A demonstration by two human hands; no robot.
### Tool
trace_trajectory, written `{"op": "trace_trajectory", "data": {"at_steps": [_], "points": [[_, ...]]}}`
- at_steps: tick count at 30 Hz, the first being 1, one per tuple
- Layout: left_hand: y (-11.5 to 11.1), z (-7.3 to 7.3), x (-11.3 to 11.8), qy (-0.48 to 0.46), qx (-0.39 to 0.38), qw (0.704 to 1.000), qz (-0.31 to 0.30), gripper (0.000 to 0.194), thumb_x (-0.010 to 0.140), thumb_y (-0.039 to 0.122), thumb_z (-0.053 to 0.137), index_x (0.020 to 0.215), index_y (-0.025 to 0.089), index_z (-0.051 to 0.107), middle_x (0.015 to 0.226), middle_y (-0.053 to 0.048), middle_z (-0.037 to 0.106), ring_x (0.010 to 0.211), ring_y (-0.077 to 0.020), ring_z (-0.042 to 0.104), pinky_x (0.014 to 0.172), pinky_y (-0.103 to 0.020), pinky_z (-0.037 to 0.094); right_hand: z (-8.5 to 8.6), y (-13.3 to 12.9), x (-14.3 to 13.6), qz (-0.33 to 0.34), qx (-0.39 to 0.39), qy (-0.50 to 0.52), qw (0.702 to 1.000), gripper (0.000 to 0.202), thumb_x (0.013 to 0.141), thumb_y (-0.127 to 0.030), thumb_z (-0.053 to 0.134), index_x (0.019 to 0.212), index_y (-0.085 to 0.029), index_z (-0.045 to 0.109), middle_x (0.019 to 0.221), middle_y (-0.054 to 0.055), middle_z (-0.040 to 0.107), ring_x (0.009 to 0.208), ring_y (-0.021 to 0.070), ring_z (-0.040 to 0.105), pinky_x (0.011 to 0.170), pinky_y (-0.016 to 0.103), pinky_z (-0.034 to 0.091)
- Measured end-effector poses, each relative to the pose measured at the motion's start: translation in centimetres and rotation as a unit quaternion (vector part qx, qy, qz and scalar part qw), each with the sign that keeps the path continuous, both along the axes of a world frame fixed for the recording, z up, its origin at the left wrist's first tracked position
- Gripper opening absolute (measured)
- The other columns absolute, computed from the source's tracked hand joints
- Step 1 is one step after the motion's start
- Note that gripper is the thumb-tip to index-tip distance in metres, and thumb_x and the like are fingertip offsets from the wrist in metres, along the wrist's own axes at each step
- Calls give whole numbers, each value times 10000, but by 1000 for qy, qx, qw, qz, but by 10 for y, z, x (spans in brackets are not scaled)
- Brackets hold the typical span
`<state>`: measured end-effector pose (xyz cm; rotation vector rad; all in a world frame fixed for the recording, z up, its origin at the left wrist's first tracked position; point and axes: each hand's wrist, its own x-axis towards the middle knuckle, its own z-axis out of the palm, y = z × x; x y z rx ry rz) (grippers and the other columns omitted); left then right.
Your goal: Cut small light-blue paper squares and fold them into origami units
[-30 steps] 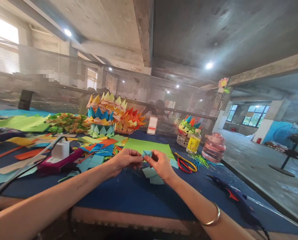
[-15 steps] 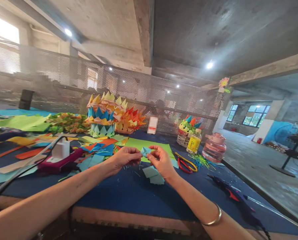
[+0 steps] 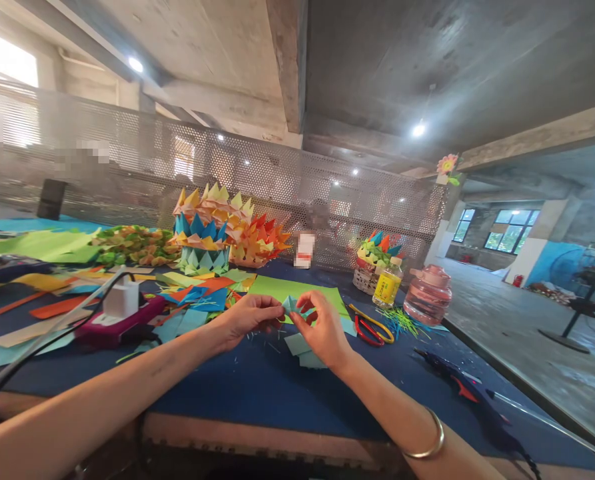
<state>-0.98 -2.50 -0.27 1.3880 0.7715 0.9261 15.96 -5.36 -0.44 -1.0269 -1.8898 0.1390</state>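
A small light-blue folded paper (image 3: 290, 304) is held up between my two hands above the dark blue table mat (image 3: 237, 393). The fingers of my left hand (image 3: 252, 317) pinch its left side. My right hand (image 3: 323, 328), with a metal bangle on the wrist, has thumb and index finger closed on the paper's right side. Pale blue paper pieces (image 3: 300, 347) lie on the mat, partly hidden by my right hand. Behind the hands is a green paper sheet (image 3: 322, 293).
Red and yellow scissors (image 3: 372, 329), a yellow-labelled bottle (image 3: 387, 287) and a pink jug (image 3: 428, 295) stand or lie right. A glue gun (image 3: 464, 383) is nearer. Left are a power strip (image 3: 120, 321), a cable and coloured strips. Folded-paper crowns (image 3: 204, 233) stand at the back.
The folded paper has tilted and its shape looks more pointed. My right hand has turned and shifted slightly left, covering more of the loose pale blue pieces.
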Motion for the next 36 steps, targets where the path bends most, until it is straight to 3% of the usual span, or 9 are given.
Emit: {"op": "trace_trajectory", "data": {"at_steps": [11, 25, 36], "points": [[0, 1, 0, 13, 35, 999, 7, 210, 614, 344, 690, 670, 144, 655, 644, -2, 630, 608, -97, 531, 547, -203, 371, -1, 1, 0, -11, -4, -35, 999, 127, 769, -255, 552, 878, -190, 561, 862, 38, 561, 728, 135, 525, 577, 226, 456], [1, -1, 0, 24, 42, 999, -9, 203, 595, 310, 714, 650, 126, 647, 589, -4, 617, 552, -85, 511, 521, -196, 358, 2, -2, -4, 20, -98, 58, 993, 64, 740, -226, 555, 778, -176, 566, 690, -3, 577, 592, 103, 518, 526, 202, 430], [-3, 3, 0, -15, -30, 999, -11, 138, 599, 248, 698, 630, 118, 663, 619, -28, 651, 584, -92, 554, 540, -186, 391, 0, 0, -3, 51, -81, 57, 994, 121, 757, -212, 544, 806, -187, 652, 788, 21, 633, 613, 104, 533, 554, 207, 424]]}}
